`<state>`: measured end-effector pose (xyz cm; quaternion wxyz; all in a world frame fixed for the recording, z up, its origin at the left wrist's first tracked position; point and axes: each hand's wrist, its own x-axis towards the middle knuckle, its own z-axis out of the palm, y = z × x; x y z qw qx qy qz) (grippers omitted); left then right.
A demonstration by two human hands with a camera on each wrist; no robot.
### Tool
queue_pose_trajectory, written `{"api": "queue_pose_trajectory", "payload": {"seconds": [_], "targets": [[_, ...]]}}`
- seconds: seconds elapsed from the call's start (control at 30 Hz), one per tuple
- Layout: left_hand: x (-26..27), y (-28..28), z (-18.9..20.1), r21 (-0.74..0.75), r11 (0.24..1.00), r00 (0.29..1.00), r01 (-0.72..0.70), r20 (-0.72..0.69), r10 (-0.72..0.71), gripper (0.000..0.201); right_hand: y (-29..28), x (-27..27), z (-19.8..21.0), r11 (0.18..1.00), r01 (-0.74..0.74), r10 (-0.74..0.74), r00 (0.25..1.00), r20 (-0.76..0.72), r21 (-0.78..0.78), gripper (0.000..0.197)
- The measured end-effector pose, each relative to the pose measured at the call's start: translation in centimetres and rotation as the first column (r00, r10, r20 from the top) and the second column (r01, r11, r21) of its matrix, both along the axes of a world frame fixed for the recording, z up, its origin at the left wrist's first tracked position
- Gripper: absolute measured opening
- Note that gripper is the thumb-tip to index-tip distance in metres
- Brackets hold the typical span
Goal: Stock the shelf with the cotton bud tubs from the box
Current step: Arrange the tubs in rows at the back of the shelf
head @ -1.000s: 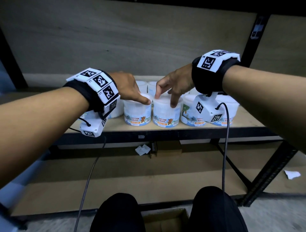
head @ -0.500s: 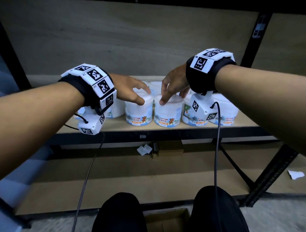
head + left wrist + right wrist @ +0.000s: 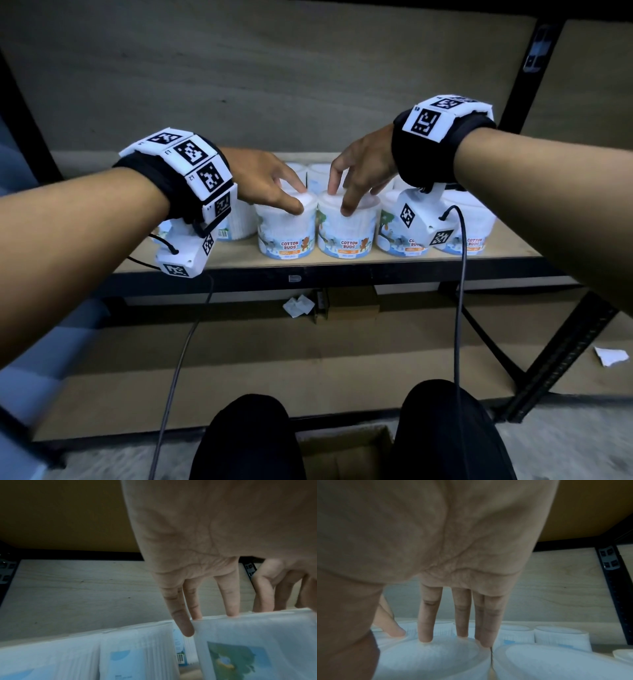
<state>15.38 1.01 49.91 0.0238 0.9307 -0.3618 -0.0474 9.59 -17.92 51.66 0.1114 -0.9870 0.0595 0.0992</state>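
Several white cotton bud tubs stand in rows on the wooden shelf. My left hand rests with straight fingers on the lid of the front tub. In the left wrist view, the left hand reaches over that tub to its far rim. My right hand has its fingertips spread on the lid of the neighbouring tub. The right wrist view shows the right hand touching this lid. The two tubs stand side by side, almost touching. The cardboard box lies open between my knees.
More tubs stand to the right, to the left and in the back row. A black upright bounds the shelf on the right. Paper scraps lie around the lower shelf.
Both hands have stayed on the lids of the same two front tubs. Their fingers have shifted slightly across the lids. The tubs remain upright on the shelf.
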Motion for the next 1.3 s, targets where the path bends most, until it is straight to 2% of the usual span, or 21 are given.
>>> {"api": "queue_pose_trajectory", "payload": {"seconds": [0.13, 0.5, 0.67, 0.97, 1.1, 1.2, 1.3], "targets": [[-0.1, -0.1, 0.0, -0.005, 1.000, 1.000, -0.011, 0.003, 0.011, 0.051, -0.1, 0.0, -0.2, 0.998, -0.022, 0.022, 1.000, 0.009, -0.051, 0.036], [-0.3, 0.1, 0.2, -0.004, 1.000, 1.000, 0.011, -0.016, -0.011, 0.049, 0.0, 0.1, -0.1, 0.998, -0.001, 0.001, 1.000, -0.001, -0.068, 0.042], [-0.2, 0.0, -0.1, -0.006, 1.000, 0.999, 0.006, -0.034, -0.006, 0.069, -0.3, -0.1, -0.2, 0.999, 0.031, -0.031, 1.000, 0.002, -0.031, 0.044], [-0.1, 0.1, -0.2, -0.021, 1.000, 0.999, -0.005, -0.033, 0.004, 0.067, -0.6, -0.2, -0.2, 0.999, 0.046, -0.046, 0.999, -0.011, 0.008, 0.054], [0.5, 0.4, -0.3, -0.029, 0.999, 1.000, -0.014, 0.011, 0.014, 0.065, -0.5, -0.5, 0.3, 0.999, 0.046, -0.046, 0.999, -0.014, 0.010, 0.062], [1.0, 1.0, -0.2, -0.054, 0.998, 0.999, -0.032, 0.017, 0.033, 0.073, 0.1, -0.4, 0.8, 0.999, 0.041, -0.042, 0.999, 0.021, 0.014, 0.060], [1.3, 1.9, 0.2, -0.072, 0.997, 0.999, -0.026, 0.026, 0.028, 0.067, 1.2, 0.1, 1.1, 1.000, 0.025, -0.025, 0.999, 0.034, 0.010, 0.056]]}}
